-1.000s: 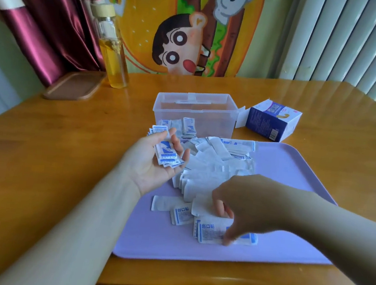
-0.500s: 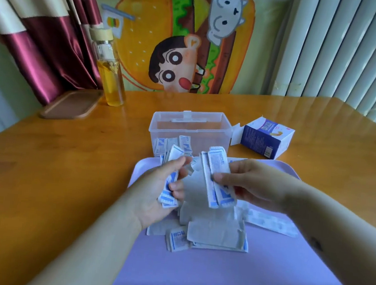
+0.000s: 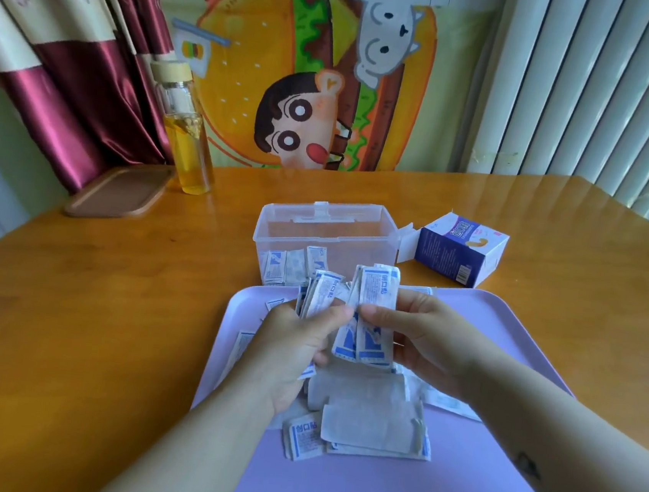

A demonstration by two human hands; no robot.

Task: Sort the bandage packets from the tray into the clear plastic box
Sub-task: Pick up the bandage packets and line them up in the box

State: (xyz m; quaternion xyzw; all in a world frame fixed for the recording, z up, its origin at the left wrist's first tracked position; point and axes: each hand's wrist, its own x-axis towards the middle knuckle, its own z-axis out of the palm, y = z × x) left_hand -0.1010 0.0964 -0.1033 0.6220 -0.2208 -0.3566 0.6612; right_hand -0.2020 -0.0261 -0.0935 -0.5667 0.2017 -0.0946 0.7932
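Several bandage packets (image 3: 375, 303) stand pinched in the fingers of the right hand (image 3: 425, 336); the left hand (image 3: 295, 355) curls its fingers round another stack (image 3: 324, 292), with the clear plastic box (image 3: 355, 245) just beyond.

The tray (image 3: 490, 483) lies just before you, with bandage packets (image 3: 368, 418) on it. Just behind the tray stands the clear plastic box (image 3: 325, 226), with more of them inside. The carton (image 3: 460, 254) lies behind the tray to the right, the bottle (image 3: 188, 139) well behind to the left.

left hand (image 3: 296, 347): holds packets (image 3: 319, 295) | right hand (image 3: 421, 336): pinches packets | above tray (image 3: 505, 337)
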